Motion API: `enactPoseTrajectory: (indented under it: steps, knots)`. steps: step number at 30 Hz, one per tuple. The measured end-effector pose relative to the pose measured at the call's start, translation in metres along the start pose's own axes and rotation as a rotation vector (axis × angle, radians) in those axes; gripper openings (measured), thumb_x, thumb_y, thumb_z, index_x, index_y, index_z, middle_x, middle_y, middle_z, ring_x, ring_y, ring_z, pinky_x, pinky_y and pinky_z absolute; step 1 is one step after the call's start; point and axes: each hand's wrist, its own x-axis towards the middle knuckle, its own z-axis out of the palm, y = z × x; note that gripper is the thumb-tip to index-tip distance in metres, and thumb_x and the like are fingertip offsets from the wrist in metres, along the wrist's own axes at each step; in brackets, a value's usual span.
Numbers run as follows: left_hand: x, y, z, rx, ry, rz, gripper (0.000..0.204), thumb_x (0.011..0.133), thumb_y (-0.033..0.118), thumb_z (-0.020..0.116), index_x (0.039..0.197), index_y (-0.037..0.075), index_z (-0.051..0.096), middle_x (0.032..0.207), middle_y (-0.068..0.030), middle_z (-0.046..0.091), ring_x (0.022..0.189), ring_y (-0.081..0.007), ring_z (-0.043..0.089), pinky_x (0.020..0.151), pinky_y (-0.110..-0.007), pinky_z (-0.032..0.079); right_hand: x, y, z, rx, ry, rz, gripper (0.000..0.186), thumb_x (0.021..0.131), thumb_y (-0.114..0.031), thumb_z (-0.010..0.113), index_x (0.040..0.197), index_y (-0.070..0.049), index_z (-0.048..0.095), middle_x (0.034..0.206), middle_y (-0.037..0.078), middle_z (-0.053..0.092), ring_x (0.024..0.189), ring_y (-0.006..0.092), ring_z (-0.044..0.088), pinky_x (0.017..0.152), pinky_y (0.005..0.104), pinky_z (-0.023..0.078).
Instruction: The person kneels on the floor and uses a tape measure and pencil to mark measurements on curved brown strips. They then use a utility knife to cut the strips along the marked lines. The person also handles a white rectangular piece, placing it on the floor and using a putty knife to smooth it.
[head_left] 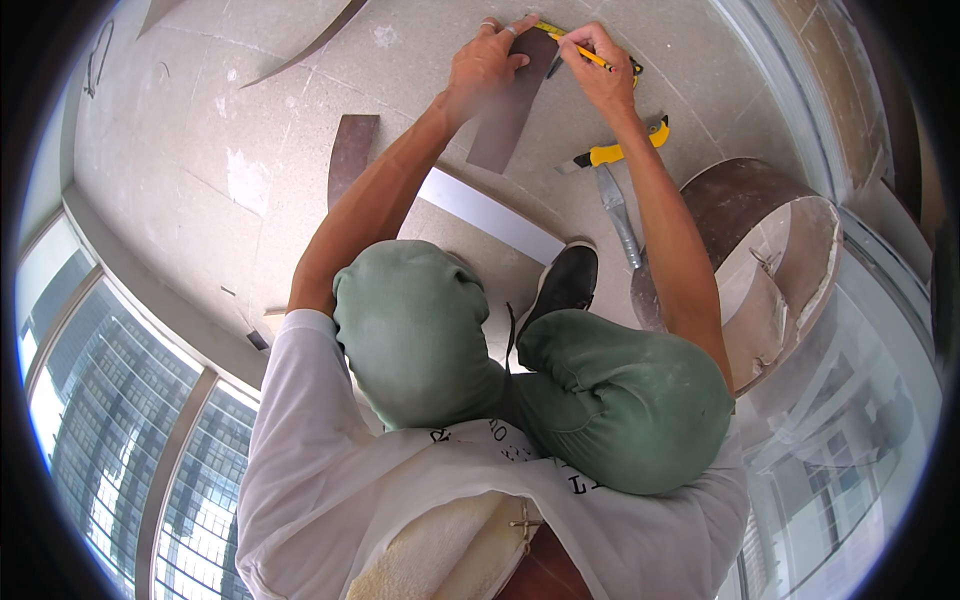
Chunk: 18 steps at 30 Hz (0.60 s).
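Note:
On the floor ahead, my left hand (484, 68) pinches the end of a yellow tape measure (546, 27) at the far end of a brown flexible strip (508, 118). Its thumb rests over the strip. My right hand (608, 88) is closed around a yellow pencil (594, 58), whose tip points at the tape. Part of the tape's case shows behind that hand; the rest is hidden. Below my right wrist lies a yellow utility knife (606, 154), its blade end toward the left. A grey-handled scraper (622, 222) lies just nearer to me, beside my right forearm.
A large coil of brown strip (735, 185) stands at the right by the glass. A pale flat board (490, 215) lies before my black shoe (570, 275). A short brown piece (352, 150) is left of it, and a curved strip (310, 48) lies farther off. Windows (120, 340) edge the left.

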Motion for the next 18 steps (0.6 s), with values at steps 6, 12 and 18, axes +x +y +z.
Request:
enactPoseTrajectory:
  steps: [6, 12, 18]
  knots:
    - [0.0009, -0.0015, 0.0015, 0.018, -0.007, -0.007, 0.063, 0.093, 0.028, 0.07, 0.15, 0.038, 0.044, 0.126, -0.017, 0.058, 0.105, -0.0337, 0.067, 0.091, -0.043, 0.056, -0.0008, 0.0032, 0.0039, -0.061, 0.011, -0.022, 0.019, 0.089, -0.027, 0.069, 0.095, -0.011, 0.063, 0.083, 0.004, 0.074, 0.075, 0.0204, 0.071, 0.071, 0.034, 0.053]
    - [0.0008, -0.003, 0.0027, 0.015, 0.005, -0.002, 0.063, 0.093, 0.028, 0.07, 0.15, 0.039, 0.044, 0.127, -0.0165, 0.058, 0.106, -0.0342, 0.067, 0.091, -0.044, 0.056, -0.0026, 0.0002, 0.0054, -0.086, 0.028, -0.065, 0.019, 0.089, -0.028, 0.069, 0.094, -0.011, 0.063, 0.082, 0.003, 0.075, 0.075, 0.0216, 0.071, 0.069, 0.0352, 0.052]
    - [0.0008, -0.0017, 0.0016, 0.017, -0.003, -0.005, 0.063, 0.093, 0.028, 0.07, 0.15, 0.039, 0.043, 0.128, -0.0168, 0.058, 0.107, -0.0341, 0.067, 0.092, -0.043, 0.056, -0.0027, 0.0002, 0.0083, -0.137, 0.051, -0.078, 0.019, 0.089, -0.03, 0.069, 0.094, -0.012, 0.063, 0.081, 0.003, 0.074, 0.074, 0.0249, 0.07, 0.068, 0.0367, 0.051]
